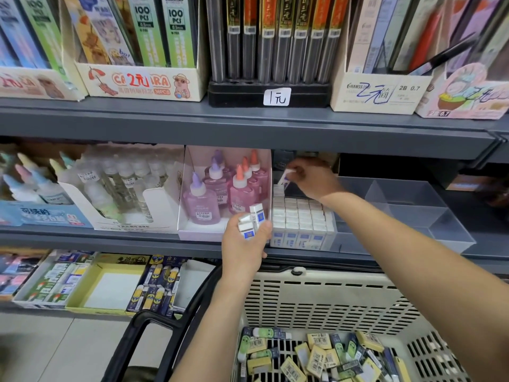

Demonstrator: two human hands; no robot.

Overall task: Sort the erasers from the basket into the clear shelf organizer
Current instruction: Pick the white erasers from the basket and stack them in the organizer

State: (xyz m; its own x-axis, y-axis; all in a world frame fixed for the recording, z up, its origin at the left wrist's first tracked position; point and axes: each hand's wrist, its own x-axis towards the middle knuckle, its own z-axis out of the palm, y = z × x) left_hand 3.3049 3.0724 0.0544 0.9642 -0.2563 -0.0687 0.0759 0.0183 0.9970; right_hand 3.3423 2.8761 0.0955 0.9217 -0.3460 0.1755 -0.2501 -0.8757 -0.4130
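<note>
- Your left hand (245, 239) is raised in front of the middle grey metal shelf (248, 125). Its fingers and thumb are curled round a small bunch of white block erasers with blue printed sleeves (252, 220).
- That bunch stands upright out of the top of your fist. It is just beside the front left corner of the clear plastic shelf organizer (451, 239) and in front of the white card box of pink glue bottles (228, 188).
- Your right hand (312, 179) reaches deep under the shelf above, over the back of the organizer's left compartment. Thumb and fingertips pinch a single white eraser with a blue-marked sleeve (285, 177), and the other fingers are bent.
- That single eraser is tilted and hangs above the rearmost row, apart from it. How far apart, you cannot tell.
- The left compartment holds tight rows of white erasers standing on end (300, 216), blue sleeves facing the front wall.
- Below your arms sits the cream slotted plastic basket (316, 299) with a black handle (154, 321) lying to its left.
- A loose heap of yellow, green and dark-sleeved erasers (316, 357) lies on the basket's floor, many with barcode labels up.
</note>
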